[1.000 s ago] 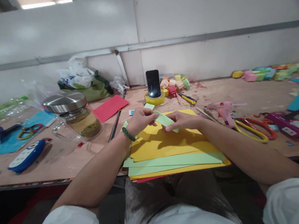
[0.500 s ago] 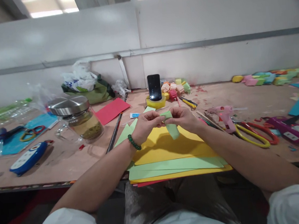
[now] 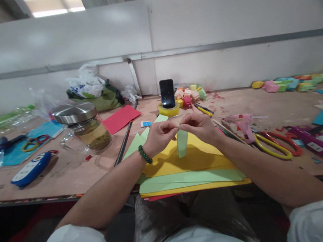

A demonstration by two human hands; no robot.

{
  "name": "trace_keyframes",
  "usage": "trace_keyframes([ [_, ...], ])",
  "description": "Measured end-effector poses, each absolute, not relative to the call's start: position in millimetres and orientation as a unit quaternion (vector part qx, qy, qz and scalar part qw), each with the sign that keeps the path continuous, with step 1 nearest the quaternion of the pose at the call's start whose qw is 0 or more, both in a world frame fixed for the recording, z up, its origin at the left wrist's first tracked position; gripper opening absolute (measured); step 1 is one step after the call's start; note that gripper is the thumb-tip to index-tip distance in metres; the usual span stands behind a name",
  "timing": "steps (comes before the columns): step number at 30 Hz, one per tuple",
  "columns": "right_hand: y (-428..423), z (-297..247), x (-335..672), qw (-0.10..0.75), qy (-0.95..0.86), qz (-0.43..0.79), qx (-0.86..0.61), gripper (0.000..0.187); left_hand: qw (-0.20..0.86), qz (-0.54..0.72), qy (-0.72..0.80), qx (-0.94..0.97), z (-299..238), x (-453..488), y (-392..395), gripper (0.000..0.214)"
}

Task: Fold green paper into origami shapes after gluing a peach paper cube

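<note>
Both of my hands meet above a stack of yellow and green paper sheets (image 3: 188, 171) at the table's near edge. My left hand (image 3: 159, 136), with a green bead bracelet on its wrist, and my right hand (image 3: 199, 127) each pinch the top end of a light green paper strip (image 3: 182, 143). The strip hangs straight down between them, over the yellow top sheet. More green paper (image 3: 136, 141) lies just left of my left hand.
A glass jar with a metal lid (image 3: 83, 127) stands at the left, a red sheet (image 3: 120, 118) behind it. A phone (image 3: 167, 93) stands on a yellow tape roll. To the right lie a pink glue gun (image 3: 242, 124) and scissors (image 3: 275, 143).
The green strip lay slanted and flat between my hands; the hands lifted and drew together, and now it hangs vertically from their pinch.
</note>
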State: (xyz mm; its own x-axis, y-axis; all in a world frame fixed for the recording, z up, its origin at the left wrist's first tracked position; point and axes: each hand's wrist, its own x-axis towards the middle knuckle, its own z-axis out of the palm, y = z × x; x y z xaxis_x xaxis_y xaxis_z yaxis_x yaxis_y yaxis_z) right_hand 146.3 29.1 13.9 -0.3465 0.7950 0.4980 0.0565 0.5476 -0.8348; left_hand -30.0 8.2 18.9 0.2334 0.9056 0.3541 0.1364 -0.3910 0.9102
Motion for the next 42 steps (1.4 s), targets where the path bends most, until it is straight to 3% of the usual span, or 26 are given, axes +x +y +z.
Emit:
trace_keyframes([
  [5,27,16,145,0.485,-0.760,0.310,-0.302,0.038,0.403,0.478,0.366,0.690,19,-32,11,0.020],
  [12,35,13,146,0.541,-0.699,0.354,-0.306,0.042,0.457,0.426,0.392,0.675,14,-33,14,0.023],
  [20,37,7,142,0.539,-0.687,0.377,-0.308,0.047,0.498,0.425,0.356,0.667,9,-28,15,0.031],
  [29,24,10,136,0.519,-0.692,0.393,-0.312,0.048,0.625,0.296,0.352,0.631,11,-25,11,0.036],
  [42,37,2,139,0.592,-0.635,0.363,-0.339,0.040,0.580,0.296,0.422,0.632,7,-20,9,0.022],
])
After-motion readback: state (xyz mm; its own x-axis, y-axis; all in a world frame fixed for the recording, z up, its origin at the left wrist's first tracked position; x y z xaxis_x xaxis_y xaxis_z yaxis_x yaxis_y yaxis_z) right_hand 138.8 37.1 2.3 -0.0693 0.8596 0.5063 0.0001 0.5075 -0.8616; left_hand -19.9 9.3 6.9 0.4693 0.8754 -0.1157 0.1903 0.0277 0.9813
